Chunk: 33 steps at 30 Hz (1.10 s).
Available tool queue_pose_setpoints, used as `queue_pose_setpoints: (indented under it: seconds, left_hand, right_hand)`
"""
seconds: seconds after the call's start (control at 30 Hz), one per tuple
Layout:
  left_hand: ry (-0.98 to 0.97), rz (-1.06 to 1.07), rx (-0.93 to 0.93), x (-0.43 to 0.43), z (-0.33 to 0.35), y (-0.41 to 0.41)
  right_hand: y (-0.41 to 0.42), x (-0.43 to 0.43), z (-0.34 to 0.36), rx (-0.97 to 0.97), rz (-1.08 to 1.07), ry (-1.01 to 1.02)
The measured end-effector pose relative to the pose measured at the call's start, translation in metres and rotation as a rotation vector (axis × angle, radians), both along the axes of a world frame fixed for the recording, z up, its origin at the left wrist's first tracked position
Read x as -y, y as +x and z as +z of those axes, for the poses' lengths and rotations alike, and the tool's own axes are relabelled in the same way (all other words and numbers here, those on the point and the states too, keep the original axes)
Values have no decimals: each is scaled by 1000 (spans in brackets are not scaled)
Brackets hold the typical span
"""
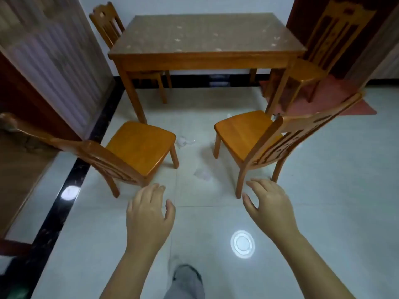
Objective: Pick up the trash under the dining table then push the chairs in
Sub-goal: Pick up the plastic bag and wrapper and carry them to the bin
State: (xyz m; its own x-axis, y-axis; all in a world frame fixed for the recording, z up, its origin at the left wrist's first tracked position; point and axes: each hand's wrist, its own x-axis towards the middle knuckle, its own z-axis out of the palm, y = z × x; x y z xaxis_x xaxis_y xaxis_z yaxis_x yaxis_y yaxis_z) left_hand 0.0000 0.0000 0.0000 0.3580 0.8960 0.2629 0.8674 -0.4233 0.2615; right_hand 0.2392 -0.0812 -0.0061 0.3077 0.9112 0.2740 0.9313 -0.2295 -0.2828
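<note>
Wooden dining table (205, 55), one, with four chairs: left near chair (140, 145) and right near chair (246, 130) pulled out, far left chair (108, 24) and far right chair (311, 70) at its ends. Two pieces of trash lie on the tiled floor (323, 169) between the near chairs: a crumpled white scrap (184, 141) and a clear wrapper (201, 174). Left hand (149, 214) and right hand (267, 208) hover apart, fingers relaxed, holding nothing.

A home dining room: wooden dining table (203, 37), matching chairs (140, 145), tiled floor (323, 190).
</note>
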Motion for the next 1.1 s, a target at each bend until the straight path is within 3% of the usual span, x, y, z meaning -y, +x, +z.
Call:
queue_pose_setpoints:
  seconds: [0.47, 0.63, 0.87, 1.1]
  left_hand:
    - [-52, -77, 50, -248, -38, 18]
    - [-204, -85, 9, -297, -63, 44]
    - [-248, -42, -39, -378, -95, 90]
    - [-347, -37, -22, -448, -161, 142]
  right_hand:
    - [-22, -237, -24, -43, -125, -88]
    - [8, -286, -44, -80, -143, -110]
    - [64, -374, -87, -193, -170, -108]
    - [108, -454, -170, -296, -131, -184]
